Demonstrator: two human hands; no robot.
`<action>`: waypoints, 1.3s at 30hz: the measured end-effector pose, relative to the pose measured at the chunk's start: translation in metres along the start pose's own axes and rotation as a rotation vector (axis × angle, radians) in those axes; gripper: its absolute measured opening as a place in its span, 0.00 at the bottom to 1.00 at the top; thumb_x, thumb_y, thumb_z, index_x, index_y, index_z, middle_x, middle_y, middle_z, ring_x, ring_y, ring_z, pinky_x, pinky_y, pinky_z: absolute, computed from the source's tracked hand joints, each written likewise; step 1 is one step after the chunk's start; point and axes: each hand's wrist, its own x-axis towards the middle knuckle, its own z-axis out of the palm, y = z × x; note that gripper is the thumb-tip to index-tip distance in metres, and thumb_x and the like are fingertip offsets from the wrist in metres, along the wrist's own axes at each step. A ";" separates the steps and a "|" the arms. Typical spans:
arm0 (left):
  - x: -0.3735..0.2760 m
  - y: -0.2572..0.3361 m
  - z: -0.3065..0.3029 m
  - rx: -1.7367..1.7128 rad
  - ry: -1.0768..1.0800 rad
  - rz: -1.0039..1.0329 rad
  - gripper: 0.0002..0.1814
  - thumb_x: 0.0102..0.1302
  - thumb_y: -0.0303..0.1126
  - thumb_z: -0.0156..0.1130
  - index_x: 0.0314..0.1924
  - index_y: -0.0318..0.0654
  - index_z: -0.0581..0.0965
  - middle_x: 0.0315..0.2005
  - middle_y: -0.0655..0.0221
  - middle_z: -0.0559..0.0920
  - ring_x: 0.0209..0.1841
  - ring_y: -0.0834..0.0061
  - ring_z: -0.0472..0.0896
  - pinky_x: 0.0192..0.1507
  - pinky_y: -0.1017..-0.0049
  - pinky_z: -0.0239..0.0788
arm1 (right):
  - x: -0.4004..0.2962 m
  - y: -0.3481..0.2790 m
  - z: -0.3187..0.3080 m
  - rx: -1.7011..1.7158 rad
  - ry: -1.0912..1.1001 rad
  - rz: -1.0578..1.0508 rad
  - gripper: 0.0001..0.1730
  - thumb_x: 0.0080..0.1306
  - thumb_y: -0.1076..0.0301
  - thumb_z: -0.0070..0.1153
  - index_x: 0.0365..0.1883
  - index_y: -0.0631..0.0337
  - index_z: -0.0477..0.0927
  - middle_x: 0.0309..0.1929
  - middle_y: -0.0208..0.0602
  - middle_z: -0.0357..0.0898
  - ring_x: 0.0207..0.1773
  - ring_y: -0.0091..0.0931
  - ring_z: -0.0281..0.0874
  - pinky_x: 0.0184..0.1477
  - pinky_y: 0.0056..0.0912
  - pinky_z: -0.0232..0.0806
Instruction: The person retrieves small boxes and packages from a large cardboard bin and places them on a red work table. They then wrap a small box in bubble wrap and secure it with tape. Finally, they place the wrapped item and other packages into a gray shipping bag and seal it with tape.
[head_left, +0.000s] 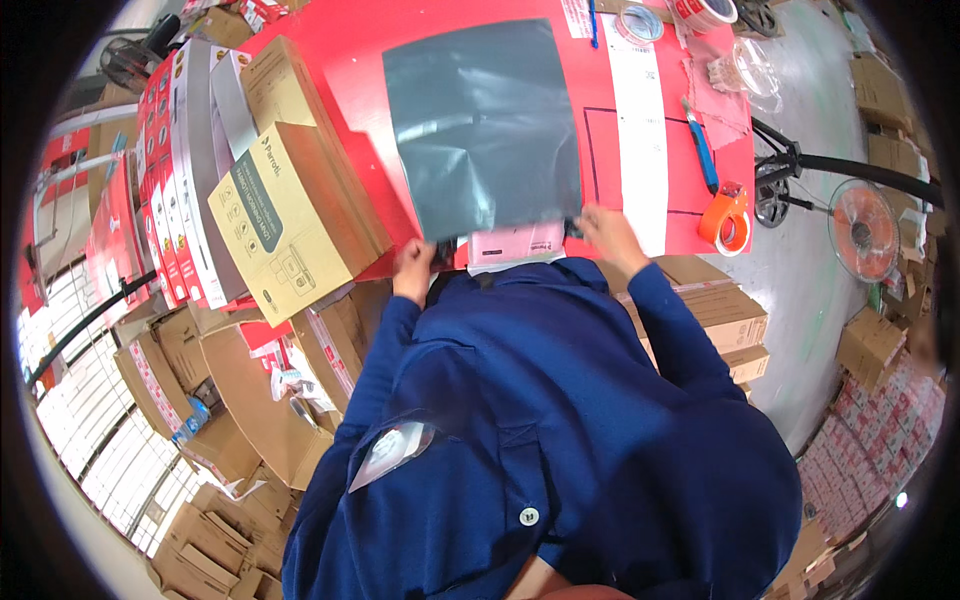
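Note:
A dark grey plastic mailing bag lies flat on the red tabletop, its near end at the table's front edge. Out of that end shows part of a pink box with printing on it; its rest is hidden by the bag. My left hand has its fingers closed on the bag's near left corner. At the opposite near corner, my right hand pinches the dark plastic between thumb and fingers. Some white material shows under the pink box, close against my shirt.
Brown printed cartons and a row of white-and-red boxes stand on the left. To the right lie a label strip, a blue utility knife and an orange tape dispenser. Open cartons sit below left.

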 end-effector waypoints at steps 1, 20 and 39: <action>-0.017 -0.010 -0.008 0.296 -0.019 0.080 0.15 0.70 0.40 0.64 0.36 0.34 0.81 0.30 0.64 0.85 0.36 0.77 0.80 0.42 0.69 0.72 | -0.020 0.003 0.005 -0.001 0.021 0.000 0.13 0.70 0.64 0.58 0.35 0.68 0.79 0.28 0.51 0.79 0.34 0.47 0.80 0.39 0.46 0.70; -0.050 0.399 -0.090 -0.784 -0.092 0.509 0.11 0.76 0.40 0.62 0.51 0.45 0.81 0.46 0.71 0.89 0.48 0.75 0.86 0.48 0.71 0.73 | 0.063 -0.251 -0.225 1.131 0.400 -0.459 0.10 0.72 0.63 0.60 0.40 0.61 0.85 0.36 0.32 0.86 0.36 0.23 0.81 0.35 0.30 0.68; -0.025 0.026 -0.011 -0.332 -0.394 -0.172 0.20 0.73 0.47 0.67 0.47 0.35 0.83 0.35 0.70 0.86 0.33 0.79 0.82 0.39 0.76 0.74 | -0.085 -0.133 0.098 -0.112 0.322 -0.094 0.19 0.65 0.49 0.66 0.34 0.57 0.86 0.33 0.43 0.86 0.39 0.45 0.85 0.41 0.47 0.74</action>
